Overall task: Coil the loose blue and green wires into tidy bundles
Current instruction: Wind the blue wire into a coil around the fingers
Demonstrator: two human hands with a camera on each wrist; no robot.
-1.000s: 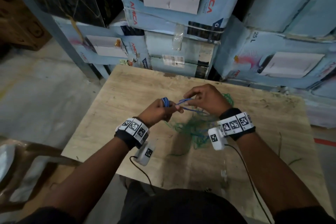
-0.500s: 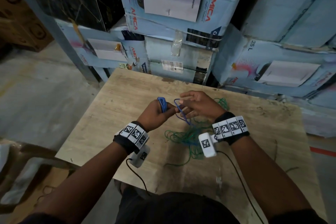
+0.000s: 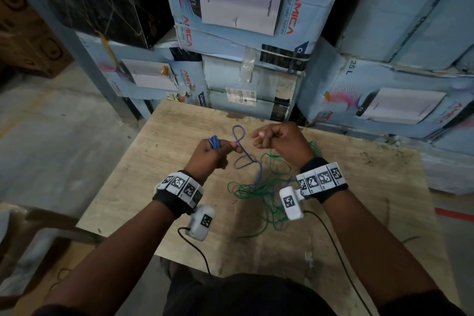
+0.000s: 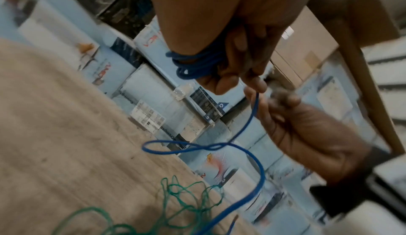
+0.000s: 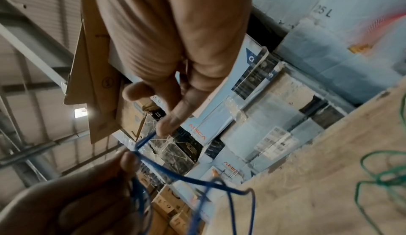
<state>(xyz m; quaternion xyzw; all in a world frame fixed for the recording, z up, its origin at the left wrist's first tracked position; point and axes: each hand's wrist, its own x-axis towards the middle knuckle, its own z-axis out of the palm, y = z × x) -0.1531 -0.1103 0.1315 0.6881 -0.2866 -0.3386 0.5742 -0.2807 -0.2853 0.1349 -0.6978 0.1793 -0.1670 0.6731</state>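
Note:
My left hand (image 3: 213,156) is raised over the wooden table (image 3: 154,161) and grips a small coil of blue wire (image 3: 214,141) wound round its fingers; the left wrist view shows the coil (image 4: 193,65) too. From its thumb and forefinger the loose blue wire (image 3: 238,133) stands up in a loop, then trails down into the pile. The tangled green wire (image 3: 259,192) lies on the table between my wrists. My right hand (image 3: 279,141) hovers just right of the loop with loosely curled fingers. In the right wrist view its thumb and forefinger (image 5: 171,122) are apart, with nothing pinched between them.
Stacked blue cartons (image 3: 243,7) stand right behind the table's far edge. A grey metal post (image 3: 84,59) rises at the back left. Bare concrete floor (image 3: 51,149) lies to the left. Camera cables hang from both wrists over the table's near edge.
My right hand has let go of the blue wire and drawn a little to the right. The freed wire now stands in a loop between the hands.

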